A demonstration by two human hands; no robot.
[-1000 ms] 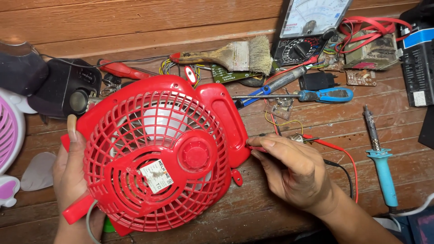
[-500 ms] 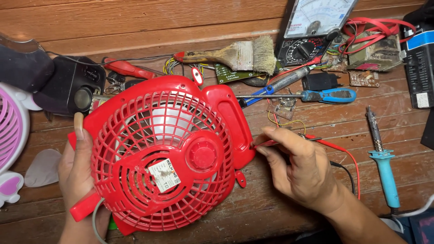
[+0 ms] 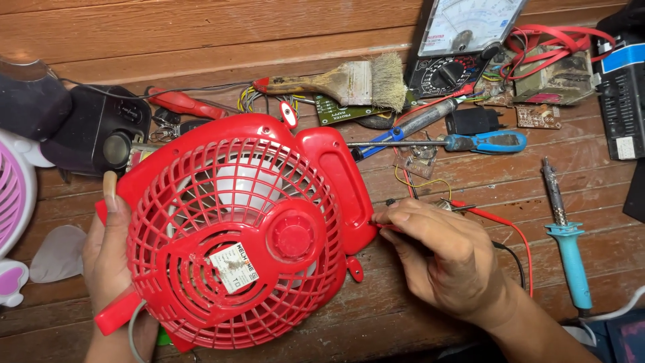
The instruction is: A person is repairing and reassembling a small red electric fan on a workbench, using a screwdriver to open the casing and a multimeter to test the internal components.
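Worn wooden surface (image 3: 430, 316) carries a red fan (image 3: 242, 235), steadied by the left hand (image 3: 107, 259) clasping its rim (thumb up) while right hand (image 3: 447, 259) fingers pinch a red probe (image 3: 494, 222) against its side.

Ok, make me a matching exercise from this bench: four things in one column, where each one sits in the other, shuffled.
Things:
1. red fan
2. paintbrush
3. soldering iron
4. blue-handled screwdriver

Places:
A. far right of the bench, handle toward the person
B. between the left hand and the right hand
C. at the back, bristles beside the analog multimeter
D. lying crosswise just beyond the fan's handle

Pairs: 1-B, 2-C, 3-A, 4-D
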